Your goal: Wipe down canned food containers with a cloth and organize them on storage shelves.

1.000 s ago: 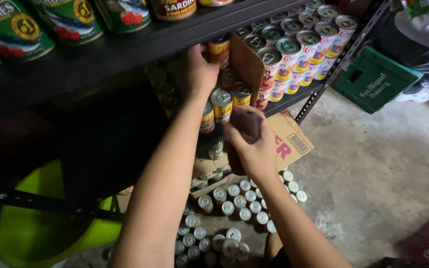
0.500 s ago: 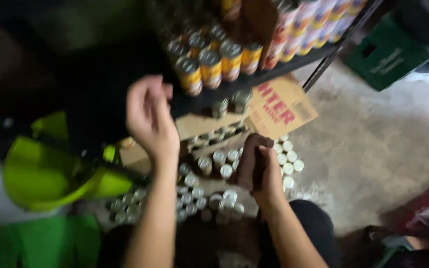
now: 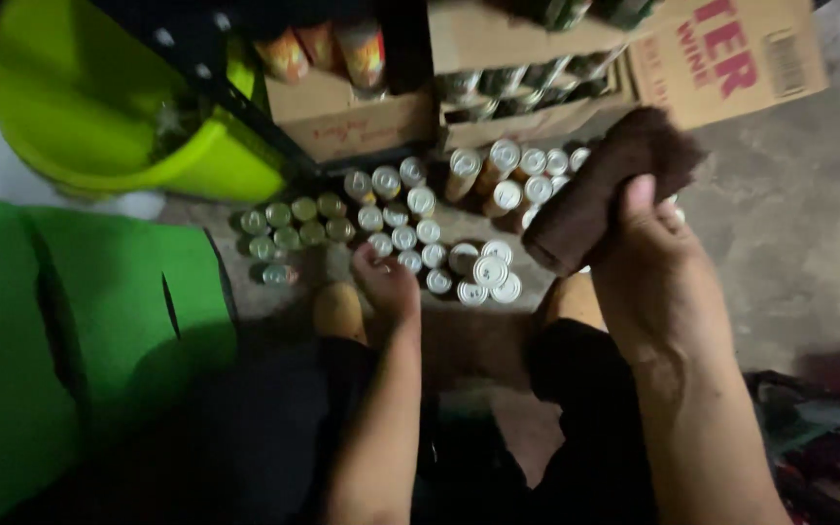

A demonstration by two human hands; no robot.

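1. Your right hand (image 3: 658,258) is clenched around a dark brown cloth (image 3: 607,190), bunched into a thick wad and held up above the floor (image 3: 789,224), over the right edge of the cluster of cans (image 3: 439,228). The thumb lies along the cloth's near side, which keeps the wad compact rather than trailing onto the tins below.

2. Your left hand (image 3: 386,282) is down at the near edge of the same cluster, fingers curled onto the small silver-topped cans there. You cannot tell from here whether it has gripped one or merely rests on the lids, since the back of the hand covers them.

3. The cans stand upright on the floor, packed lid to lid, so their tops are all open to reach. A few taller ones lean near the cardboard boxes (image 3: 362,122) at the far edge.

4. Those boxes sit under a dark shelf frame (image 3: 235,92), beside a lime-green bucket (image 3: 138,126) at the far left.

5. Hard to make out: the box contents are in shadow, the cloth hides the cans behind it, the large green shape (image 3: 70,331) at the left is cut off, and your lap is almost black.
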